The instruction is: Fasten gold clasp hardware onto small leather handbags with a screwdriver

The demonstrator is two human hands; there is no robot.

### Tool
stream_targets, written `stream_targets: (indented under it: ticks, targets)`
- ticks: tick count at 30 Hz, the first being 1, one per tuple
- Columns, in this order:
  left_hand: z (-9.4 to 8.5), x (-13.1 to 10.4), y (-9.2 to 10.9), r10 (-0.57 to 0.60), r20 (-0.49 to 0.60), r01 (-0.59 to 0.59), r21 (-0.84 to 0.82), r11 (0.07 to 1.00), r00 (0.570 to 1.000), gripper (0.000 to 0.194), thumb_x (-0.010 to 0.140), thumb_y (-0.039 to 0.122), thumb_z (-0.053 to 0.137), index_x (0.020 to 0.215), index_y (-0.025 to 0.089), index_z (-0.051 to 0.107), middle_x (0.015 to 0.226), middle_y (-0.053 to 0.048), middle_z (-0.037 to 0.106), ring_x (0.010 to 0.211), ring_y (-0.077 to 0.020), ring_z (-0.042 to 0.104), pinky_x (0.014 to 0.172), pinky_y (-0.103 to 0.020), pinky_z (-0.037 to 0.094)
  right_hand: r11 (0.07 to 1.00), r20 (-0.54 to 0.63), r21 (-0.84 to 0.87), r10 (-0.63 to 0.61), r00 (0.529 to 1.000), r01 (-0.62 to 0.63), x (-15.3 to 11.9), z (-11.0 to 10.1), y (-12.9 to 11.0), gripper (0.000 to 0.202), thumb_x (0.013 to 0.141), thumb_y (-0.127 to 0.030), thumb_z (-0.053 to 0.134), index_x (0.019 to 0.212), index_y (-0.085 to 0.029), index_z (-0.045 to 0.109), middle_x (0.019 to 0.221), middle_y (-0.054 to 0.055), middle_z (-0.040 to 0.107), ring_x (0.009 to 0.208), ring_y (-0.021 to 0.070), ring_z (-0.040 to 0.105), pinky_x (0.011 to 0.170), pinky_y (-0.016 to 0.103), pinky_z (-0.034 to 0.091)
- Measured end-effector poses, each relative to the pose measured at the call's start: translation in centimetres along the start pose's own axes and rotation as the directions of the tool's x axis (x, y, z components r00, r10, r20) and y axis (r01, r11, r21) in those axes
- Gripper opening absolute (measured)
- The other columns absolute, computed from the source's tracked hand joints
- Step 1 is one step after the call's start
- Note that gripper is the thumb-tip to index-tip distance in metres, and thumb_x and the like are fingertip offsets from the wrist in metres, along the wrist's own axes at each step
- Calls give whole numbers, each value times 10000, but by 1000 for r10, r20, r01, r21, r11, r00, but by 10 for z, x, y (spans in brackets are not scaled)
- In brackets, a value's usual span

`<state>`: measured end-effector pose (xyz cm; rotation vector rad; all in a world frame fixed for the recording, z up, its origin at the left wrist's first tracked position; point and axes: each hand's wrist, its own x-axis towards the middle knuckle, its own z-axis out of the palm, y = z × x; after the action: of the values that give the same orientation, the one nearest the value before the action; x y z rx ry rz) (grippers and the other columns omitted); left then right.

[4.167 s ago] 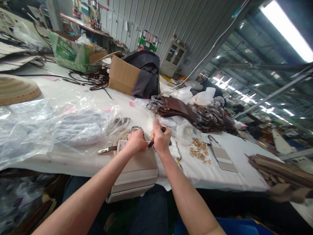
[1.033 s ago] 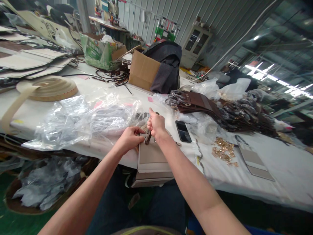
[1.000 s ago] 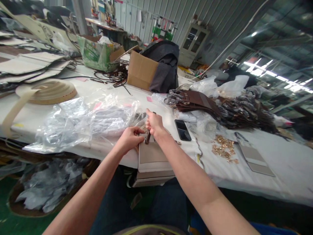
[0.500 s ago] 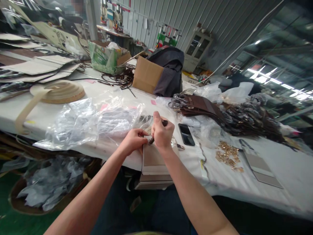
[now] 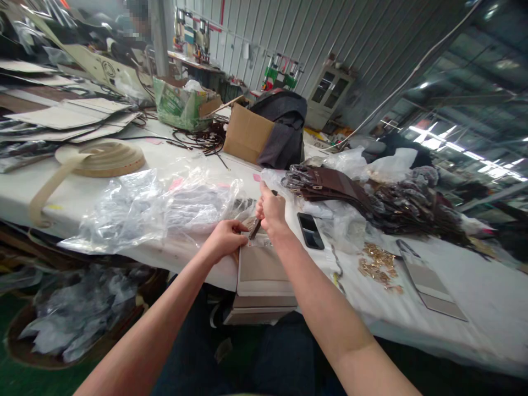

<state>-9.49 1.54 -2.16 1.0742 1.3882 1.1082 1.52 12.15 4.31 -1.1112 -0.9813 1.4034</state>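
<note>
A beige flat panel [image 5: 264,265] lies at the table's front edge, its near part hanging over. My left hand [image 5: 225,240] is closed at its far left corner, thumb and fingers pinching the edge. Wrapped in the fist of my right hand [image 5: 272,210] is a slim dark hand tool [image 5: 256,227], thumb pointing up. The tool slants down to the panel's far edge, close to my left thumb; its tip is too small to make out. My right wrist and forearm cover the panel's right side.
Right of my hands lie a black phone [image 5: 311,231], a pile of small gold metal pieces [image 5: 377,264] and a grey panel with a strap [image 5: 431,283]. Clear plastic bags [image 5: 124,212] and a tape roll [image 5: 105,157] are on the left. Brown stacked pieces [image 5: 334,184] lie behind.
My right hand has risen a little from the panel, so more of the tool's shaft shows. My left hand keeps its place at the corner. The camera view has shifted slightly.
</note>
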Motion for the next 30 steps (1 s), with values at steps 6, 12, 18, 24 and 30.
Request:
stream_targets:
  ticks: [6,12,18,24,30]
  targets:
    - [0,4,-6,27,15,-27,4,1000,1000,304,639,185,765,935,147,824,674,28,615,634,-149,512,590,-288,333,985,23,-144,-90,996,93,-12,7,11,624,969,-561,788,628,-288,342,458,-85,363,359,88,314,335,265,198]
    - [-6,0,1,53,66,-52,-9,999,996,261,648,174,714,886,145,815,668,18,617,618,-142,479,584,-292,299,855,39,-308,-427,903,418,-67,-8,23,643,1047,-666,675,621,-261,414,530,-36,444,504,122,428,471,266,341]
    - [-8,-2,3,19,71,-19,-1,1000,997,329,652,188,785,976,150,830,639,47,563,601,-144,483,576,-288,312,889,27,-197,-416,909,413,-67,-12,15,634,1053,-653,652,624,-267,388,502,-57,399,443,111,380,441,281,318]
    - [-6,-5,3,34,75,-33,-10,999,997,273,670,159,769,937,153,823,610,58,525,566,-126,438,560,-286,292,880,36,-230,-420,907,416,-68,-10,14,639,1021,-677,689,622,-271,398,508,-47,419,453,121,411,443,288,326]
    - [-8,-4,0,84,88,-87,39,995,993,255,704,196,744,942,154,826,630,43,528,596,-146,447,571,-307,301,838,43,-333,-444,895,432,-77,-7,20,647,1038,-692,666,622,-262,420,526,-25,430,521,141,420,482,292,314]
